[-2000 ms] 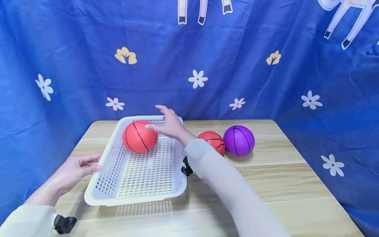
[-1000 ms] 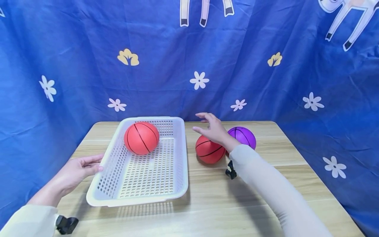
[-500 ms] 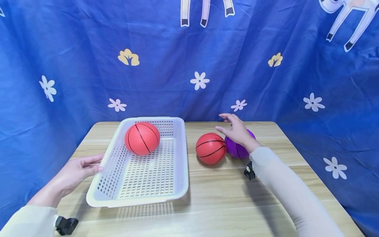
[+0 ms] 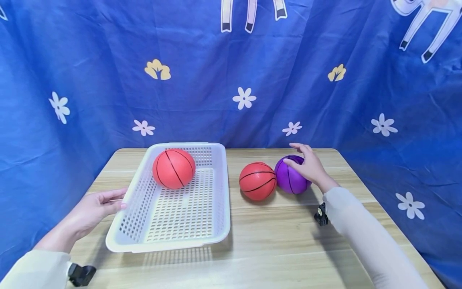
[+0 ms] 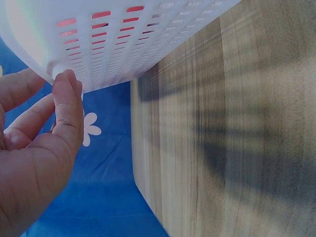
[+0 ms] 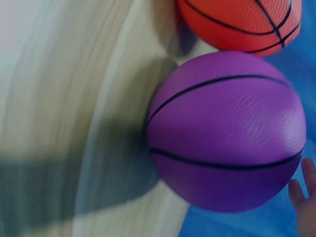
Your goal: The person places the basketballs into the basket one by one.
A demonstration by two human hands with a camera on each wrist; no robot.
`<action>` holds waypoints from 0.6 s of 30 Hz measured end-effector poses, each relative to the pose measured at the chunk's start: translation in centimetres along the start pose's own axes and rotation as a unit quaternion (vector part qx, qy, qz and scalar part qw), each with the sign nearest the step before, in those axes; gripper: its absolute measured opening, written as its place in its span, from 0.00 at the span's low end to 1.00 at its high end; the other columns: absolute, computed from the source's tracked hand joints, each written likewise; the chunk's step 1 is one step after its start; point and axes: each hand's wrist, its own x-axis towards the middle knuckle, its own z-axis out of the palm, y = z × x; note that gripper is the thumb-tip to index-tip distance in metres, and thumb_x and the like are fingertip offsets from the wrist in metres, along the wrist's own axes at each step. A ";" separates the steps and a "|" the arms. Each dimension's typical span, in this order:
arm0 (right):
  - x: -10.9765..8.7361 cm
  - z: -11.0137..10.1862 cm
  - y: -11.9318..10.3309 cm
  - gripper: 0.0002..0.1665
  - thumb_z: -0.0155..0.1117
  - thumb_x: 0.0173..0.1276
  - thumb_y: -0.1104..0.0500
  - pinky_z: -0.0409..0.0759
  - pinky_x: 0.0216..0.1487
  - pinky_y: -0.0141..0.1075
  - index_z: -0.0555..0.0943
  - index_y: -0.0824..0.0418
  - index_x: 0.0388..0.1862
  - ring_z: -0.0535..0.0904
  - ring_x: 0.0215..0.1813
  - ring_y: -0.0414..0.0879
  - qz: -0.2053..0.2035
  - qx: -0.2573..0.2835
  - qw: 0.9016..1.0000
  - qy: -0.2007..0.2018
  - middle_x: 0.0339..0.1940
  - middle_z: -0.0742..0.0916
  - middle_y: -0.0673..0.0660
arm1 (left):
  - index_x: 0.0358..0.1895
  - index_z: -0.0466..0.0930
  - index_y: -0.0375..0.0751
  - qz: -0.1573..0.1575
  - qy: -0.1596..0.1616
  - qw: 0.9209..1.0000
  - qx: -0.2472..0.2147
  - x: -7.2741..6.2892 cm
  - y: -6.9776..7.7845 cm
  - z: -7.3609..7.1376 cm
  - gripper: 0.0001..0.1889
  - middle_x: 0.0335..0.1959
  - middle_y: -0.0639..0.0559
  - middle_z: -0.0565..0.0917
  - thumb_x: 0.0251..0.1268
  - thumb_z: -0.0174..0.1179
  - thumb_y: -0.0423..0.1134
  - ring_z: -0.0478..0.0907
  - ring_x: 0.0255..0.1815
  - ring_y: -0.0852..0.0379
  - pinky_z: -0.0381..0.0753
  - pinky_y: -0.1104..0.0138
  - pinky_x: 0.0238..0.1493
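My left hand (image 4: 90,208) pinches the left rim of a white perforated plastic basket (image 4: 120,237); its fingertips (image 5: 66,91) show at the rim in the left wrist view. Toward the back of the basket lies a red toy basketball (image 4: 174,168). A second red basketball (image 4: 258,181) rests on the table, right beside a purple basketball (image 4: 288,180). Over the upper right of the purple ball is my right hand (image 4: 311,165), thumb and fingers spread apart. In the right wrist view, the purple ball (image 6: 227,133) fills the middle and the fingers are at the lower right edge.
The light wooden table (image 4: 267,249) runs back to a blue printed curtain (image 4: 195,80), which also hangs along both sides. A shadow falls under the basket's near end. Each wrist wears a small black device.
From over the basket, my right hand has moved right, past the second red basketball, to the purple one. My left hand stays at the basket rim.
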 end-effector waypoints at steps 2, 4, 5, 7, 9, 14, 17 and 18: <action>-0.4 -0.1 0.6 0.39 0.69 0.60 0.45 0.63 0.62 0.58 0.69 0.57 0.67 0.65 0.64 0.59 0.000 0.002 1.000 0.004 0.62 0.73 0.62 | 0.65 0.57 0.15 0.000 -0.001 1.000 0.000 0.0 0.0 0.0 0.30 0.53 0.32 0.78 0.68 0.57 0.32 0.77 0.42 0.72 0.76 0.78 0.41; -0.8 -0.2 1.1 0.40 0.70 0.59 0.45 0.64 0.61 0.58 0.69 0.59 0.67 0.65 0.64 0.60 -0.001 0.005 1.000 0.008 0.62 0.73 0.63 | 0.65 0.57 0.15 0.001 0.000 1.000 -0.002 0.0 0.0 -0.1 0.31 0.51 0.37 0.79 0.67 0.58 0.32 0.77 0.42 0.72 0.76 0.78 0.41; -1.0 -0.2 1.4 0.41 0.71 0.59 0.46 0.64 0.61 0.58 0.69 0.59 0.67 0.65 0.63 0.61 0.000 0.007 1.000 0.009 0.62 0.73 0.64 | 0.65 0.57 0.15 0.001 0.000 1.000 -0.006 0.0 0.0 -0.1 0.31 0.50 0.41 0.81 0.67 0.58 0.32 0.77 0.42 0.72 0.76 0.78 0.41; -1.4 -0.1 2.0 0.42 0.72 0.58 0.46 0.65 0.61 0.59 0.68 0.60 0.67 0.65 0.63 0.62 0.003 0.009 1.000 0.010 0.62 0.72 0.65 | 0.65 0.56 0.15 0.001 0.000 1.000 -0.013 0.0 -0.1 -0.2 0.31 0.50 0.45 0.81 0.67 0.58 0.32 0.77 0.42 0.72 0.76 0.78 0.41; -1.7 0.0 2.5 0.44 0.72 0.57 0.46 0.65 0.60 0.60 0.67 0.59 0.69 0.65 0.63 0.62 0.010 0.010 1.000 0.007 0.63 0.71 0.65 | 0.65 0.56 0.15 0.002 -0.002 1.000 -0.020 0.0 -0.2 -0.2 0.31 0.49 0.48 0.82 0.67 0.58 0.32 0.77 0.43 0.71 0.76 0.78 0.41; -2.6 0.3 3.6 0.48 0.75 0.54 0.45 0.67 0.57 0.63 0.65 0.56 0.70 0.65 0.62 0.63 0.026 0.015 1.000 0.004 0.63 0.69 0.66 | 0.65 0.56 0.16 0.002 -0.004 1.000 -0.021 0.0 -0.2 -0.3 0.32 0.50 0.47 0.81 0.66 0.59 0.33 0.77 0.44 0.71 0.76 0.78 0.42; -3.0 0.4 4.1 0.49 0.76 0.52 0.46 0.68 0.56 0.64 0.65 0.56 0.70 0.65 0.63 0.64 0.032 0.018 0.999 0.005 0.63 0.68 0.66 | 0.65 0.56 0.15 0.003 -0.001 1.000 -0.013 0.0 -0.2 -0.2 0.31 0.51 0.43 0.80 0.67 0.58 0.32 0.77 0.43 0.72 0.75 0.78 0.42; -3.1 0.4 4.2 0.50 0.77 0.52 0.46 0.68 0.55 0.64 0.64 0.56 0.71 0.64 0.63 0.65 0.035 0.019 0.999 0.004 0.64 0.68 0.67 | 0.65 0.56 0.15 0.004 -0.001 1.000 -0.009 0.0 -0.2 -0.1 0.31 0.52 0.40 0.80 0.67 0.58 0.32 0.77 0.43 0.72 0.75 0.78 0.42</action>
